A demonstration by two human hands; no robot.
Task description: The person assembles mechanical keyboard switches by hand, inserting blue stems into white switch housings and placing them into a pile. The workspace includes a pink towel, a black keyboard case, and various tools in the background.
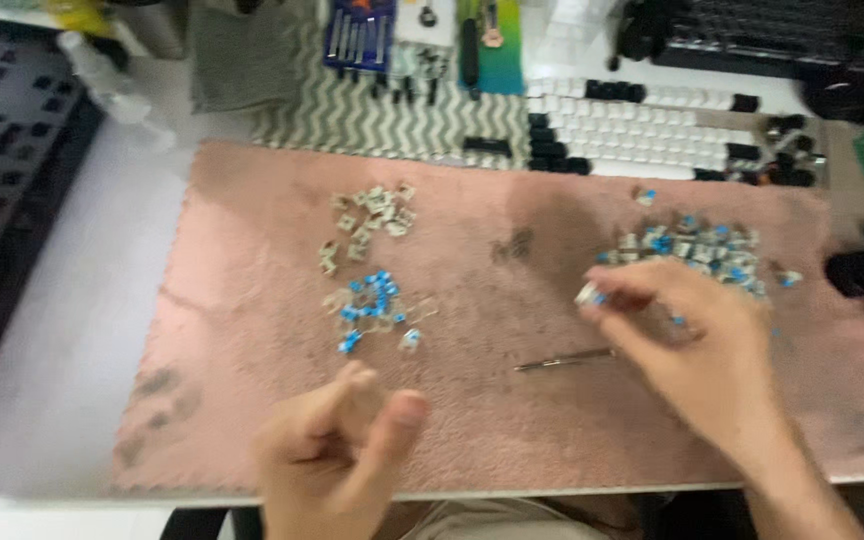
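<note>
Hands over a pink, fuzzy work mat (pixel 252 300), seen from my remote feed: my right hand (pixel 697 345) pinches a small keyboard switch (pixel 588 293) with a pale housing and blue stem between thumb and fingertips, lifted just above the mat's right half. My left hand (pixel 337 450) hovers at the mat's near edge, fingers curled loosely against the thumb; motion blur keeps me from telling whether anything sits inside that curl.

Just beyond the held switch, toward the mat's far right corner, lies a loose heap of whole switches (pixel 697 245), pale with blue tops. Near the mat's centre-left sits a cluster of blue stems and clear parts (pixel 372 305), and farther back from it a pile of beige housings (pixel 372 215), blocky and angular. Thin metal tweezers (pixel 564 360) lie flat on the mat, partly under my right hand.

Past the mat's far edge, rows of white and black keycaps (pixel 642 130) stand in neat lines on a grey zigzag cloth (pixel 372 115). A blue case of small tools (pixel 360 35) rests behind that. Left of the mat, a black keyboard plate (pixel 2 190) with square cutouts lies on the white table (pixel 82 330).
</note>
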